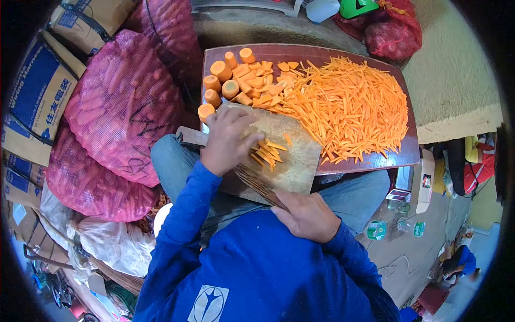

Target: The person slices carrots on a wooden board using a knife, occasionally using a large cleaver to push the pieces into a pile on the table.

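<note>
My right hand [308, 214] is closed around the handle end of a long knife [257, 185]. Its blade slants up and left across the worn chopping board [300, 161]. A metal end with a hole shows beyond my left wrist and looks like the same blade, though the wrist hides the join. My left hand [230, 137] hovers over the board's left part, fingers bent and thumb apart, with nothing visible in it. Cut carrot sticks [268, 153] lie on the board beside my left thumb. A large heap of carrot strips [354, 107] covers the table's right side.
On the reddish-brown table [375, 165], carrot chunks [220, 71] and slices stand at the left. Pink mesh sacks [123, 107] of produce and cardboard boxes [40, 96] crowd the left. Plastic bottles [376, 230] are on the floor at right. A red mesh bag [394, 37] sits behind.
</note>
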{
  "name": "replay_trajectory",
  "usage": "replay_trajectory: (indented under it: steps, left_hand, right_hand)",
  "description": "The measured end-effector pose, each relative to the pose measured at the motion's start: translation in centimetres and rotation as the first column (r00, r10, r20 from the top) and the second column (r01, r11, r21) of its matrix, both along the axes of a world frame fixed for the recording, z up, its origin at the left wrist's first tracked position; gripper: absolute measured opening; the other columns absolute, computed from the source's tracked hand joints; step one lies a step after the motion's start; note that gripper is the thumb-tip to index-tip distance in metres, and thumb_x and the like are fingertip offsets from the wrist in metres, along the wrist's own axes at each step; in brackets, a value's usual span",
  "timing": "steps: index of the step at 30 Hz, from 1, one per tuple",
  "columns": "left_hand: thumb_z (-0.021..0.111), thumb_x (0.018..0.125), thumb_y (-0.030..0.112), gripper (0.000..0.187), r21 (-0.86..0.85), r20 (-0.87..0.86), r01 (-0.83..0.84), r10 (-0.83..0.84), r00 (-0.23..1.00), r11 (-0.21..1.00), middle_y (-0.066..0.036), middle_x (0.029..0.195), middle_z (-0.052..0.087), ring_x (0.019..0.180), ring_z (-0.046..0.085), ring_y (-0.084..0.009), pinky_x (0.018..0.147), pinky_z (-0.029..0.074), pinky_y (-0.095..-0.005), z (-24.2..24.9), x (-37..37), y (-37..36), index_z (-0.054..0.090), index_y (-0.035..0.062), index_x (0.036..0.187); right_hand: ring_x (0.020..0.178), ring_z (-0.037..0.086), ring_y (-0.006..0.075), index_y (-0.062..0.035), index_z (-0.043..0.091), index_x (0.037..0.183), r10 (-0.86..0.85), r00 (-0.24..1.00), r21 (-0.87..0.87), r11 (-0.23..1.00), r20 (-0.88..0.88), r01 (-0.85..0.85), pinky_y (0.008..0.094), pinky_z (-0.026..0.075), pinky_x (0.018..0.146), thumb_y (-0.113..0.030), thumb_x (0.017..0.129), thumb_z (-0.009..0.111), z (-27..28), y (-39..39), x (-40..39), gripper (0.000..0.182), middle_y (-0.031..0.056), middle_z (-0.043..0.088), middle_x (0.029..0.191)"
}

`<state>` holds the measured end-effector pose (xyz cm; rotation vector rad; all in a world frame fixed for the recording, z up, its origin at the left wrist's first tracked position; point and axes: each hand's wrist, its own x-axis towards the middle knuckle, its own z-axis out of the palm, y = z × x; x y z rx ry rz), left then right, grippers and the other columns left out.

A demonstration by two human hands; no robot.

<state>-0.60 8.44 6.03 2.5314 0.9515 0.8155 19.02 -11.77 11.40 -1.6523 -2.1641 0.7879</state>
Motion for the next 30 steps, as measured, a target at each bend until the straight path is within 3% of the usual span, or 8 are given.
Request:
replay_trajectory:
  steps: [2, 7, 12, 15, 19, 22, 28, 30]
  left_hand:
    - [0.088, 0.084, 0.025, 0.035, -0.103, 0.044, -0.069, 0.073, 0.996, 0.992, -0.011, 0.108, 0.071, 0.107, 0.064, -0.0329, 0.097, 0.045, -0.0432, 0.2, -1.5, 0.7, 0.079, 0.0055, 0.112]
    - [0.087, 0.086, 0.023, 0.032, -0.204, 0.041, -0.056, 0.066, 0.997, 0.977, -0.012, 0.104, 0.073, 0.101, 0.066, -0.0334, 0.089, 0.051, -0.0434, -0.4, -3.8, 1.2, 0.078, 0.0024, 0.110]
    - [0.086, 0.087, 0.027, 0.034, -0.235, 0.065, 0.034, -0.019, 0.998, 0.971, -0.013, 0.110, 0.073, 0.103, 0.066, -0.0361, 0.085, 0.051, -0.0463, -0.9, -2.2, 2.2, 0.079, 0.0022, 0.110]
    - [0.085, 0.088, 0.025, 0.030, -0.099, 0.094, 0.067, -0.058, 0.994, 0.993, -0.013, 0.107, 0.071, 0.107, 0.065, -0.0351, 0.088, 0.049, -0.0469, -0.4, 0.3, 3.6, 0.079, 0.0039, 0.108]
    - [0.082, 0.086, 0.022, 0.023, 0.223, -0.175, 0.046, -0.006, 0.984, 0.974, -0.011, 0.106, 0.065, 0.110, 0.061, -0.0318, 0.092, 0.044, -0.0471, -0.1, 4.1, 7.5, 0.075, 0.0092, 0.104]
    - [0.069, 0.090, 0.018, 0.012, 0.441, -0.420, 0.092, 0.114, 0.900, 0.893, -0.010, 0.105, 0.071, 0.114, 0.063, -0.0300, 0.091, 0.042, -0.0498, -0.4, 7.2, 9.8, 0.078, 0.0115, 0.094]
    - [0.073, 0.085, 0.021, 0.016, 0.396, -0.637, 0.131, 0.169, 0.752, 0.909, -0.011, 0.101, 0.076, 0.108, 0.068, -0.0327, 0.096, 0.043, -0.0528, -2.6, 10.4, 12.0, 0.077, 0.0102, 0.097]
    - [0.073, 0.085, 0.020, 0.015, 0.413, -0.625, 0.175, 0.139, 0.768, 0.894, -0.011, 0.101, 0.076, 0.108, 0.068, -0.0321, 0.096, 0.043, -0.0527, -2.9, 10.2, 12.1, 0.077, 0.0097, 0.096]
  right_hand:
    - [0.086, 0.072, 0.0485, -0.0017, 0.062, 0.127, -0.052, 0.929, -0.129, 0.992, -0.366, 0.005, 0.0552, 0.058, 0.075, -0.028, 0.106, 0.066, -0.9, 0.6, 0.1, 0.034, 0.0285, 0.072, 0.095]
    - [0.093, 0.073, 0.0489, -0.0032, 0.066, 0.132, -0.241, 0.877, -0.235, 0.960, -0.415, 0.152, 0.0516, 0.058, 0.079, -0.025, 0.107, 0.065, -3.1, 2.8, 3.2, 0.034, 0.0311, 0.072, 0.099]
    - [0.095, 0.075, 0.0464, 0.0018, 0.068, 0.131, -0.339, 0.895, 0.146, 0.909, -0.290, 0.391, 0.0467, 0.059, 0.080, -0.023, 0.105, 0.067, -3.6, 5.3, 8.0, 0.035, 0.0310, 0.073, 0.101]
    - [0.096, 0.075, 0.0464, 0.0033, 0.067, 0.131, -0.477, 0.818, -0.052, 0.872, -0.322, 0.487, 0.0459, 0.059, 0.081, -0.021, 0.105, 0.067, -0.8, 4.7, 8.0, 0.036, 0.0309, 0.074, 0.103]
    - [0.095, 0.075, 0.0457, 0.0016, 0.068, 0.131, -0.365, 0.866, 0.037, 0.916, -0.341, 0.400, 0.0460, 0.059, 0.081, -0.020, 0.105, 0.066, -0.6, 2.3, 5.9, 0.034, 0.0306, 0.074, 0.103]
    - [0.091, 0.072, 0.0490, -0.0014, 0.068, 0.128, -0.360, 0.875, -0.077, 0.932, -0.324, 0.354, 0.0506, 0.057, 0.077, -0.022, 0.106, 0.065, -2.4, 1.3, 4.9, 0.030, 0.0298, 0.072, 0.097]
    - [0.087, 0.069, 0.0516, -0.0030, 0.067, 0.124, -0.381, 0.851, -0.075, 0.922, -0.362, 0.381, 0.0547, 0.054, 0.074, -0.023, 0.107, 0.063, -2.7, 0.7, 4.2, 0.027, 0.0298, 0.069, 0.091]
    - [0.085, 0.070, 0.0449, 0.0026, 0.065, 0.132, -0.364, 0.860, -0.071, 0.929, -0.358, 0.364, 0.0456, 0.055, 0.078, -0.018, 0.107, 0.065, -3.1, 0.5, 4.4, 0.033, 0.0274, 0.070, 0.094]
